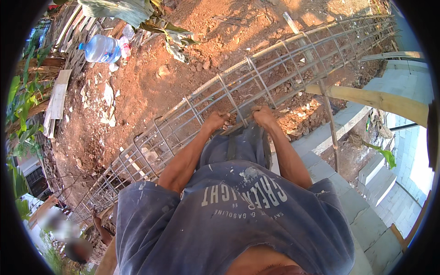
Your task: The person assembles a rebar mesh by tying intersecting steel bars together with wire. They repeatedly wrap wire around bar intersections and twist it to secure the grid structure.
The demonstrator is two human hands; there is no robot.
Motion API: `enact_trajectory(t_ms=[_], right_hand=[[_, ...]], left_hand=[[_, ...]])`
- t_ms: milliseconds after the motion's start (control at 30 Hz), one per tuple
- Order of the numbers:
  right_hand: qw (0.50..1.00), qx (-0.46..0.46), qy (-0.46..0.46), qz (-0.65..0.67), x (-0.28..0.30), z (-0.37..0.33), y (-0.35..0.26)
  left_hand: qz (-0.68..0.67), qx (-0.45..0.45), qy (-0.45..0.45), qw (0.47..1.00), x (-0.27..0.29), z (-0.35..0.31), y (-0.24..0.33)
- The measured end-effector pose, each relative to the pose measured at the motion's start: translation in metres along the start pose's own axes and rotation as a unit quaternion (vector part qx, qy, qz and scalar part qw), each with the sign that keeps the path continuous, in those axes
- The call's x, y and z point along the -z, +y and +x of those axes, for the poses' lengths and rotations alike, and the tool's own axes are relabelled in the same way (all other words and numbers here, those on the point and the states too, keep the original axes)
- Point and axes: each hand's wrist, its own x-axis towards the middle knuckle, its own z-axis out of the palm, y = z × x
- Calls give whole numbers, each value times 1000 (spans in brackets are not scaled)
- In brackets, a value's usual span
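A long rebar cage point(229, 91) of steel bars tied with square stirrups runs in front of me, from the lower left to the upper right. My left hand point(216, 121) is closed on the cage's near side, its fingers curled in by a bar. A little to the right, my right hand point(264, 116) is wrapped in a fist around the same near side, close to a stirrup. Both arms reach down before my body. The exact bar under each hand is partly hidden by the fingers.
Reddish soil with rubble point(151, 87) lies beyond the cage. A large blue water bottle point(101, 48) lies at the far left near planks point(57, 103). Bamboo point(376, 98) and pale block walls point(353, 206) stand to the right. Other people point(98, 243) are at the lower left.
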Motion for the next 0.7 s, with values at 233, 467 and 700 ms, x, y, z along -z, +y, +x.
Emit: enact_trajectory(t_ms=[233, 467, 700], right_hand=[[905, -158, -113, 379, -16, 9, -13], [912, -132, -127, 367, -15, -3, -14], [920, -129, -119, 350, -14, -5, -15]], left_hand=[[-3, 11, -16, 1000, -2, 1, 9], [103, 1, 51, 993, -17, 3, 29], [63, 5, 237, 969, -59, 18, 42]])
